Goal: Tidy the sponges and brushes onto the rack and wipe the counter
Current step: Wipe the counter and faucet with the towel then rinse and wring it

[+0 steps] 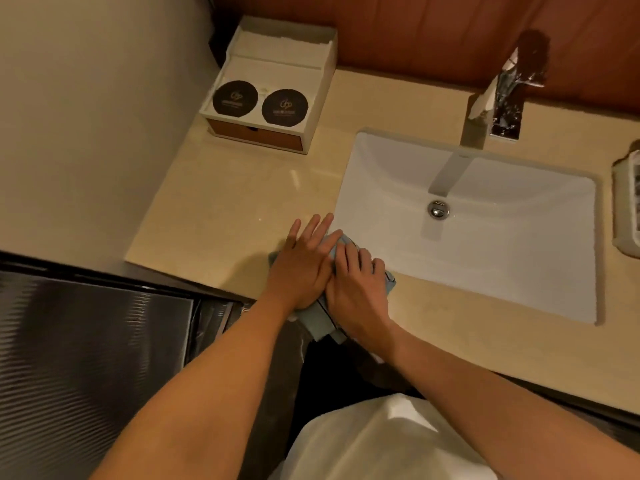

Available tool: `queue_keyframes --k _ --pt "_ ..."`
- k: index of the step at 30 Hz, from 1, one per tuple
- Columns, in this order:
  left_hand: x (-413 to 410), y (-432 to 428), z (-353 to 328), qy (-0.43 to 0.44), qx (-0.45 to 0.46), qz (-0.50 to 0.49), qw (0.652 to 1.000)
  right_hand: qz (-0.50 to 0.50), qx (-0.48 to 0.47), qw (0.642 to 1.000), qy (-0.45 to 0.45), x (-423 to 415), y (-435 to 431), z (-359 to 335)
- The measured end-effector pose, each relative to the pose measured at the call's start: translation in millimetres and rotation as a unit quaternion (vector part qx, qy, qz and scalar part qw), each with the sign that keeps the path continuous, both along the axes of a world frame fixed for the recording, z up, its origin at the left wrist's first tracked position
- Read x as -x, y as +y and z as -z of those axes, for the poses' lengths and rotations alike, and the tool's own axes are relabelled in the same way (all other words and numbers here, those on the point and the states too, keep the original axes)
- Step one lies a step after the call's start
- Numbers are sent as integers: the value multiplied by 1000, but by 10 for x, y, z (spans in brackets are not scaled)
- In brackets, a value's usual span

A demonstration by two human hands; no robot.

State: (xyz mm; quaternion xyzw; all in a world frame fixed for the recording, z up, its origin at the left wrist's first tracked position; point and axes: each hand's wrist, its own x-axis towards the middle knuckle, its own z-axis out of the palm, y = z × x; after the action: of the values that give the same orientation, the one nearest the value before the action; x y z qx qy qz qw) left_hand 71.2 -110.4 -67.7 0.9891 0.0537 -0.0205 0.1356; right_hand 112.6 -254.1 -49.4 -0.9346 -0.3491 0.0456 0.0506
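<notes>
A light blue cloth (pixel 317 318) lies on the beige counter (pixel 221 209) near its front edge, just left of the sink. Both hands press down on it. My left hand (pixel 304 261) lies flat with fingers stretched out over the cloth's left part. My right hand (pixel 356 289) rests on the cloth's right part with fingers curled on it, touching the left hand. Most of the cloth is hidden under the hands. A white rack (pixel 627 206) shows at the right edge, cut off by the frame; its contents are unclear.
A white rectangular sink (pixel 485 265) with a drain is set in the counter, with a chrome faucet (pixel 498 102) behind it. A white box (pixel 273 88) with two black round lids stands at the back left. A wall rises on the left.
</notes>
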Motion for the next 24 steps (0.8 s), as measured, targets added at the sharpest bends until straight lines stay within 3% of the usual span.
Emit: queue_keyframes --k 7,11,18,24 --pt "43 7 50 -64 -1 0 998 -82 75 994 -20 -112 -73 -130" --pt "71 18 90 -40 0 16 999 -117 94 989 2 -130 -140 -220" --pt "238 -327 50 -84 82 -81 990 -181 26 983 20 -257 -368 -292" --pt "325 -762 -21 21 38 -186 982 -228 2 974 -7 -327 -502 -125"
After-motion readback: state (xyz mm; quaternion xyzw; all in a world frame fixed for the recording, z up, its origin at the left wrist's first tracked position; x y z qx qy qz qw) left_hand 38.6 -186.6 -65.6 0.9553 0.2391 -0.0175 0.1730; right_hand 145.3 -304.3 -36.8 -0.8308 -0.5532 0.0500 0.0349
